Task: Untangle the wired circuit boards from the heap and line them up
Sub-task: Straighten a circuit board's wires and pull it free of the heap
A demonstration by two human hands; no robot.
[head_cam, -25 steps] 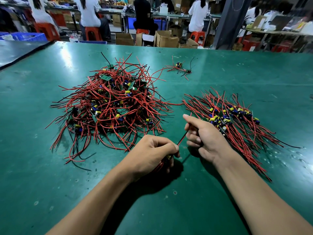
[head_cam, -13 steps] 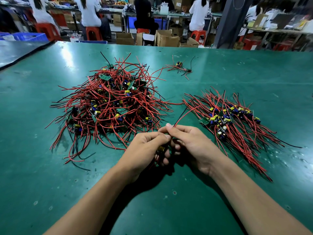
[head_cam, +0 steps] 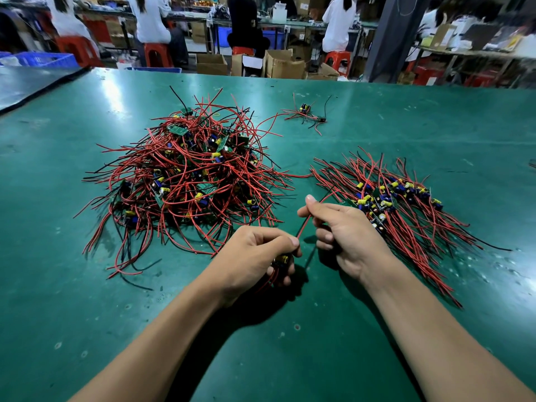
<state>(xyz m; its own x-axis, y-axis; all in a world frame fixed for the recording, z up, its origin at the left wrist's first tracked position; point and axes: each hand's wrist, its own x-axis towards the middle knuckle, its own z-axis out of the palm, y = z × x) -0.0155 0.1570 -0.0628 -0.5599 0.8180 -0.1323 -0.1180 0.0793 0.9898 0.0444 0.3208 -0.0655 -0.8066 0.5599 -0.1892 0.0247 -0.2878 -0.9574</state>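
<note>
Now my left hand (head_cam: 255, 256) grips a small circuit board (head_cam: 282, 259), and my right hand (head_cam: 348, 230) pinches its red wire (head_cam: 303, 226). The wire slants far and right, toward the lined-up row (head_cam: 406, 204) beside my right hand.

Nothing written could be read. Any print on the green circuit boards (head_cam: 177, 130) in the heap was too small to make out, and the cardboard boxes (head_cam: 282, 65) beyond the counter (head_cam: 406, 126) showed no legible marking.

Red-and-black wires (head_cam: 185, 175) on a green table (head_cam: 377, 123).
</note>
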